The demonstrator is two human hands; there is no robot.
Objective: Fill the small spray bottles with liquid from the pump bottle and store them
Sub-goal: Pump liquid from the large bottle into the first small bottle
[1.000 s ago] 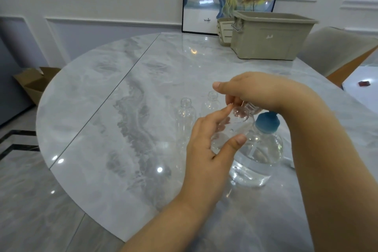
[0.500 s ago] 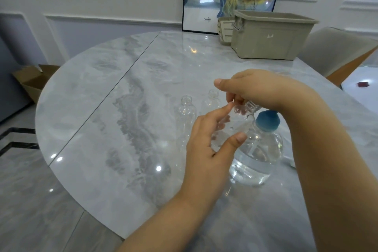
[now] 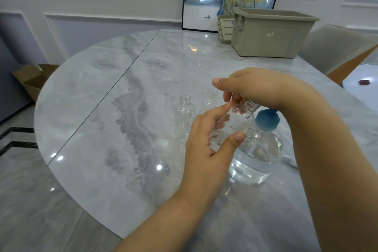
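Left hand point(image 3: 206, 145) grips a small clear spray bottle point(image 3: 229, 127), thumb on its near side and fingers curled round the far side. The bottle is tilted, its long axis running from its base by the left palm up and to the right, neck toward the right hand point(image 3: 259, 88). That hand comes down from above with fingertips pinched on the ridged clear cap point(image 3: 250, 105) at the bottle's neck. How much liquid the held bottle contains cannot be told through the glare.

Just right of it, touching or nearly so, stands the pump bottle point(image 3: 257, 149): round, transparent plastic, blue top point(image 3: 267, 119), upright, with clear liquid filling roughly its lower half. Two more small clear bottles, one nearer point(image 3: 185, 116) and one farther point(image 3: 210, 99), stand upright behind the hands with open necks and look empty.

All sit on a glossy grey marble-patterned round table point(image 3: 122, 129). At its far edge rests a beige rectangular plastic storage bin point(image 3: 270, 35), contents hidden, beside a framed picture point(image 3: 204, 0).
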